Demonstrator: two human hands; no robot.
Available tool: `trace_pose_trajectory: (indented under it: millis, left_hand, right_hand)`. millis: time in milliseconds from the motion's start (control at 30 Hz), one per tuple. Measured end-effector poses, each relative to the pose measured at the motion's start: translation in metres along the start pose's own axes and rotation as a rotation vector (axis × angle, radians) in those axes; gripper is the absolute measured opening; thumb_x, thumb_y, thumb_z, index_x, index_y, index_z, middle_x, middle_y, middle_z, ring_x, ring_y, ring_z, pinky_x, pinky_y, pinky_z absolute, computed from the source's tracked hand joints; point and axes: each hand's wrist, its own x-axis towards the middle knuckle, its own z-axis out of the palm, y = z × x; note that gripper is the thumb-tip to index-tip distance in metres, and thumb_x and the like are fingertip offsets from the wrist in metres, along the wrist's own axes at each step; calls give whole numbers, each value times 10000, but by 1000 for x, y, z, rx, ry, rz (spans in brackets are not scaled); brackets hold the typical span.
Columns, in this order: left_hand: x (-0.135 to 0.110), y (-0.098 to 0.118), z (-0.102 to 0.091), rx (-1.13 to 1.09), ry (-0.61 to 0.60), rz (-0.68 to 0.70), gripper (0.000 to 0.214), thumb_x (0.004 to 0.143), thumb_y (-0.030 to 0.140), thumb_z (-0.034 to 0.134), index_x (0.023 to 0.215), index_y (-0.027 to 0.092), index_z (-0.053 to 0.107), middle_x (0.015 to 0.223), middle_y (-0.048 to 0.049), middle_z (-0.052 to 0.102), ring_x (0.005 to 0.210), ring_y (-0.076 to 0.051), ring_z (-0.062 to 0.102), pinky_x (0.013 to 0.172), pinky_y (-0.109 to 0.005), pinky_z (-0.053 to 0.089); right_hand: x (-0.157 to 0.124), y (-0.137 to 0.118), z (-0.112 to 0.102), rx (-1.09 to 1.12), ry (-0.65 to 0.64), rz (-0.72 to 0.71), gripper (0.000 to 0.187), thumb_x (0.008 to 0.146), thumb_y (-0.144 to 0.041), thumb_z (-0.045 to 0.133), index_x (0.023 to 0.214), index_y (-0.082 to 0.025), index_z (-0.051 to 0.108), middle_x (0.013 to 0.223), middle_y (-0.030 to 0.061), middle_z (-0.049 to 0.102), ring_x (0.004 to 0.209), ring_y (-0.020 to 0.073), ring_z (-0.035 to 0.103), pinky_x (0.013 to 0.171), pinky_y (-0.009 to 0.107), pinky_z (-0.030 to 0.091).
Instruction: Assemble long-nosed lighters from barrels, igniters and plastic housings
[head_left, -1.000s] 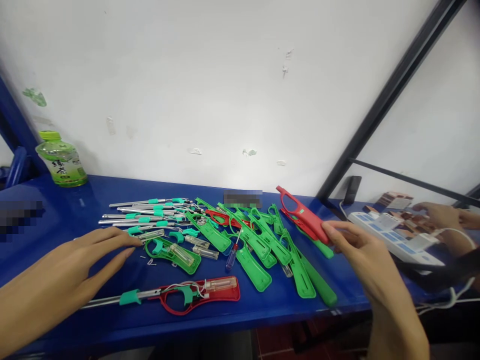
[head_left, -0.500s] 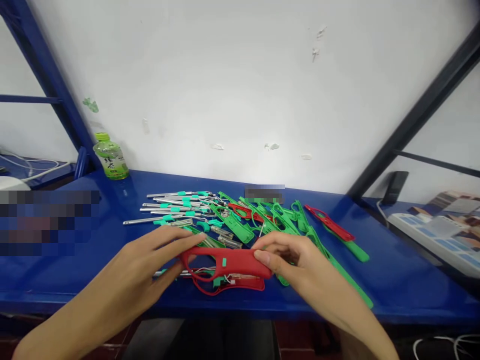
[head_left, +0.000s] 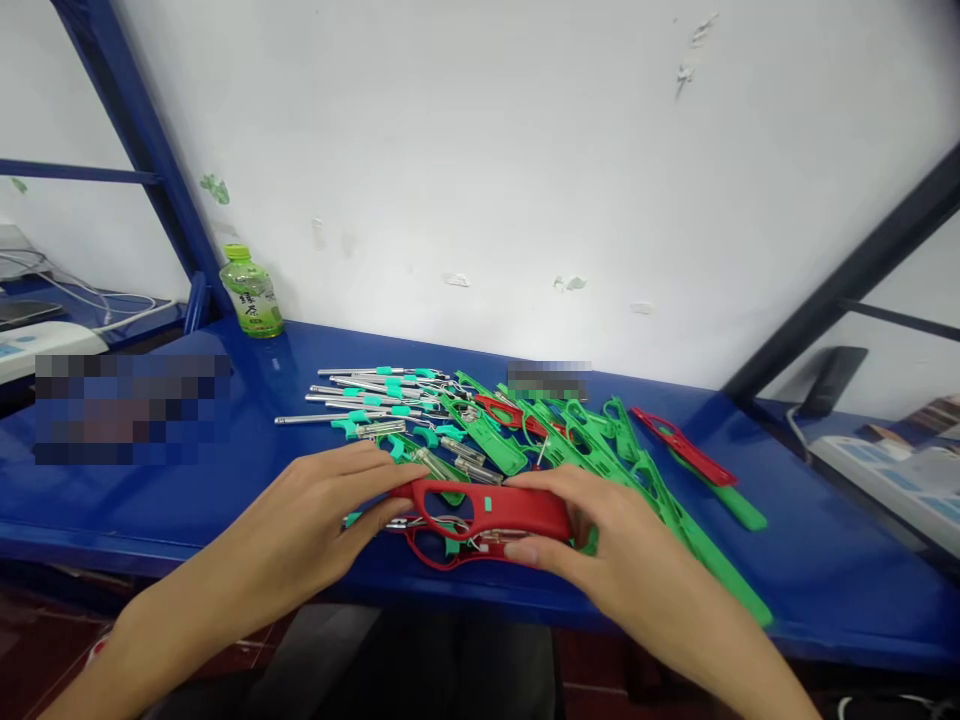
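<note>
Your left grip [head_left: 322, 500] and right grip [head_left: 615, 525] hold the red shell [head_left: 521, 508] by opposite ends, over the wired red half [head_left: 450, 568] near the front of the counter [head_left: 832, 520]; a tilt or uneven push could pinch the loose white wires [head_left: 474, 543] between them

**Bare Hands, Bare Wrists**

A person's left hand [head_left: 337, 510] and right hand [head_left: 611, 525] are seen here ungloved, with long, slender fingers [head_left: 382, 479] and smooth knuckles. A pale, rounded nail tips the right thumb [head_left: 544, 554]. Both wrists are slim and bare, broadening gently into forearms [head_left: 191, 620] uncovered for as much of their length as shows. Lower down, between the arms, lies a plain black area [head_left: 480, 665], too shadowed from here to tell whether it is clothing.
</note>
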Motion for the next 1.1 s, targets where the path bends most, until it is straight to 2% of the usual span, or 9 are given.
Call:
trace_pose_trajectory:
  millis: [100, 200, 300, 367, 467, 600, 767, 1100]
  left_hand:
    - [-2, -5, 8, 65, -2, -97, 363, 1107, 437, 530, 1384, 277, 702, 1093, -46, 781, 950, -230, 740, 808, -330, 591]
    - [-6, -9, 17, 133, -46, -240, 526, 1074, 513, 571, 1545, 280, 557, 1331, -82, 729, 1177, -293, 707, 994, -422, 578]
    - [-8, -8, 22, 136, -85, -291, 565, 1064, 545, 577, 1569, 300, 518, 1428, -83, 663, 1308, -309, 632, 1091, -453, 533]
    - [-9, -5, 23, 95, -149, -265, 456, 1067, 545, 575, 1479, 352, 603, 1383, -45, 665, 1298, -281, 624, 1084, -420, 534]
    - [-9, 0, 22, 20, -237, -215, 317, 1077, 478, 588, 1382, 430, 658, 1320, 8, 656, 1237, -228, 632, 1057, -358, 535]
    - [-10, -1, 25, -32, -279, -205, 320, 1081, 383, 589, 1392, 424, 651, 1330, 4, 630, 1213, -214, 629, 1035, -329, 531]
    - [-10, -8, 29, -60, -278, -201, 258, 1066, 330, 609, 1294, 384, 718, 1249, -7, 647, 1125, -213, 659, 976, -327, 537]
    - [-3, 4, 29, -92, -279, -246, 158, 1016, 204, 659, 1100, 297, 755, 1124, -9, 685, 1020, -216, 678, 892, -322, 515]
  right_hand:
    - [2, 1, 4, -72, -30, 6, 264, 986, -528, 716, 1158, -333, 762, 1128, 12, 780, 999, 268, 712, 860, 388, 510]
    - [5, 4, 4, -115, -24, 41, 290, 1041, -548, 605, 1126, -297, 724, 982, 26, 782, 897, 281, 702, 786, 388, 482]
    - [6, 4, 4, -21, 2, 78, 335, 1103, -531, 444, 1039, -268, 641, 830, 9, 732, 755, 247, 675, 738, 371, 465]
    - [8, 2, 5, 101, 69, 71, 314, 1125, -478, 382, 1047, -262, 595, 854, 3, 723, 753, 224, 679, 757, 358, 478]
    - [11, -7, 13, 200, 152, 10, 205, 1115, -319, 383, 1088, -255, 576, 928, 5, 727, 845, 212, 694, 794, 337, 486]
    - [18, -23, 31, 223, 60, -86, 202, 1064, -161, 402, 1097, -245, 582, 1039, 9, 735, 963, 204, 694, 857, 331, 469]
    - [21, -30, 48, 216, -28, -122, 210, 1035, -112, 420, 1121, -239, 564, 1058, 10, 729, 925, 208, 669, 790, 336, 437]
    - [17, -30, 46, 211, -59, -109, 214, 1031, -98, 421, 1102, -247, 557, 1028, -17, 714, 923, 194, 657, 810, 343, 420]
